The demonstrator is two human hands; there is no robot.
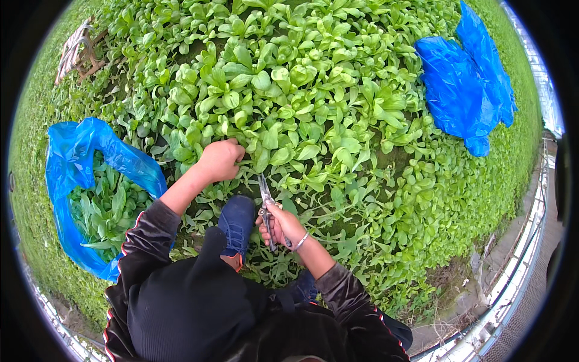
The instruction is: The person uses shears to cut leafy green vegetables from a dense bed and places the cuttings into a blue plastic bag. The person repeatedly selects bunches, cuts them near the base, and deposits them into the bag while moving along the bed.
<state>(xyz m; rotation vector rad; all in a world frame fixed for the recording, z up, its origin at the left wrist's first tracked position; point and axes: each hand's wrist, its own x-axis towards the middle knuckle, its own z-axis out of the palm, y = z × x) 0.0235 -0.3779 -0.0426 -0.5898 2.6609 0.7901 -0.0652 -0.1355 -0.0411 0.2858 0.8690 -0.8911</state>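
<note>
My left hand (221, 160) is curled among low leafy green plants (262, 151), its fingertips turned away from view, so I cannot tell whether it grips a stem. In my right hand (281, 226) is a pair of metal shears (267, 193), the blades pointing up the view toward the base of a plant just right of my left hand. To the left, beside my left forearm, an open blue plastic bag (129, 158) stands on the plants. Picked leafy greens (111, 206) fill part of it.
More blue plastic (466, 86) lies crumpled on the crop at upper right. A small folding stool (79, 50) stands at upper left. My dark blue shoe (237, 221) is between my hands. A pale wall or frame edge (511, 276) curves along the lower right.
</note>
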